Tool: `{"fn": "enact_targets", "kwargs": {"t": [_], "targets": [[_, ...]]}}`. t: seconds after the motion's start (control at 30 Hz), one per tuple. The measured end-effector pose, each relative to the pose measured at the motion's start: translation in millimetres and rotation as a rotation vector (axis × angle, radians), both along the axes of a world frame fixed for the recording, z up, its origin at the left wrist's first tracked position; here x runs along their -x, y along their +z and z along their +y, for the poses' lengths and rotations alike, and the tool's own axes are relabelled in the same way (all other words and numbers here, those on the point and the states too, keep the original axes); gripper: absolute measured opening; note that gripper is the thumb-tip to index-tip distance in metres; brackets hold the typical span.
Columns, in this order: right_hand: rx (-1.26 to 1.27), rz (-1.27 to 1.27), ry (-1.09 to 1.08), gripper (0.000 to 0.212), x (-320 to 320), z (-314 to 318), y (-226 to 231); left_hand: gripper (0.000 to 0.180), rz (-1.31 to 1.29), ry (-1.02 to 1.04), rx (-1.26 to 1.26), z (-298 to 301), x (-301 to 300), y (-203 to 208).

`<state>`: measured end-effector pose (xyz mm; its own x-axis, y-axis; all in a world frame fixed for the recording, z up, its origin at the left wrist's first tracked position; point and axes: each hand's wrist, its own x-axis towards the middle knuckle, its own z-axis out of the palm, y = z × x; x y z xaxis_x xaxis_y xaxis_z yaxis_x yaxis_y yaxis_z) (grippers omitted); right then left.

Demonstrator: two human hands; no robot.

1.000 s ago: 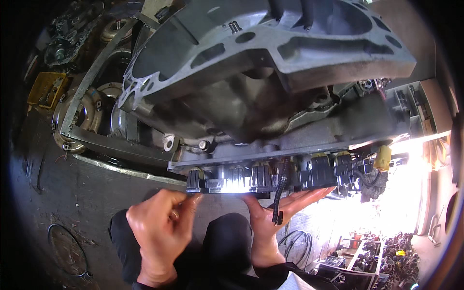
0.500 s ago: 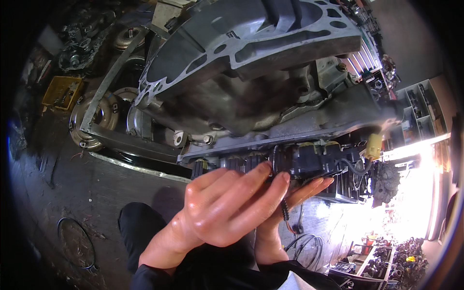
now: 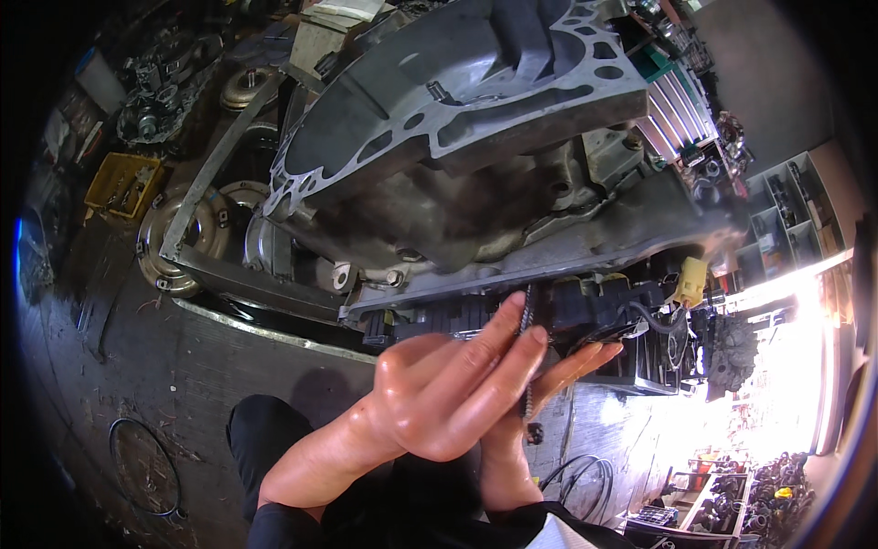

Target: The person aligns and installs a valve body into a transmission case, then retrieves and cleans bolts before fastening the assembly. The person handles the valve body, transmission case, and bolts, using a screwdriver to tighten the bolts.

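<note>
A large grey metal gearbox housing (image 3: pixel 498 192) fills the upper middle, its bell-shaped end turned away from me. Along its lower edge runs a row of dark valve-body parts (image 3: pixel 439 320). My left hand (image 3: pixel 439 393) is closed in front of them, its fingertips pinching a black ribbed wiring sleeve (image 3: pixel 528 316). The sleeve hangs down beside my right hand to a small dark end piece (image 3: pixel 535 433). My right hand (image 3: pixel 576 368) lies lower and partly behind the left, fingers stretched out beneath the dark parts. A yellow connector (image 3: pixel 692 279) sits on a grey cable to the right.
A metal frame (image 3: pixel 261 279) stands under the housing's left side. Round torque converters (image 3: pixel 187 233) and a yellow crate (image 3: pixel 123 183) lie at the left. A black hose loop (image 3: pixel 146 467) is on the floor. Shelves (image 3: pixel 796 210) and racks of parts (image 3: pixel 732 494) stand at right.
My left hand has shifted slightly right. The ribbed sleeve now stands straighter between its fingertips, and its lower end has swung nearer my right wrist. The view has shifted slightly too.
</note>
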<state>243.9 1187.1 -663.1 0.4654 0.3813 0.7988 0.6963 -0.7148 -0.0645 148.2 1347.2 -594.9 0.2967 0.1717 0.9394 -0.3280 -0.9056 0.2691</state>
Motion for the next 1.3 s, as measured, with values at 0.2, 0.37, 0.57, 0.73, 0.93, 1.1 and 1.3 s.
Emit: {"fn": "enact_targets", "kwargs": {"t": [0.2, 0.37, 0.57, 0.73, 0.93, 1.1, 1.3], "targets": [[-0.048, 0.121, 0.111, 0.138, 2.4, -1.5, -1.2, 0.036, -0.099, 0.147, 0.128, -3.9, -14.5, 7.6], [-0.021, 0.077, 0.108, 0.135, -0.7, 2.6, -1.5, 0.038, -0.021, 0.189, 0.066, -4.4, -15.8, 12.4], [-0.118, 0.024, 0.164, 0.132, -0.6, 6.1, -0.1, 0.033, -0.031, 0.229, 0.075, -3.3, -18.2, 12.6], [-0.065, 0.000, 0.123, 0.134, -1.4, 2.1, -2.0, 0.026, 0.127, 0.141, 0.106, -9.8, -7.2, 20.9], [-0.088, 0.061, 0.152, 0.136, 0.7, 0.8, -1.6, 0.030, 0.006, 0.124, 0.067, -2.6, -13.8, 14.8], [-0.084, 0.059, 0.134, 0.138, 1.0, 0.6, 0.5, 0.037, -0.090, 0.126, -0.015, -2.5, -15.6, 8.4], [-0.099, 0.066, 0.146, 0.137, -1.7, -0.7, -2.5, 0.030, 0.057, 0.157, 0.049, -2.6, -8.4, 18.2]]}}
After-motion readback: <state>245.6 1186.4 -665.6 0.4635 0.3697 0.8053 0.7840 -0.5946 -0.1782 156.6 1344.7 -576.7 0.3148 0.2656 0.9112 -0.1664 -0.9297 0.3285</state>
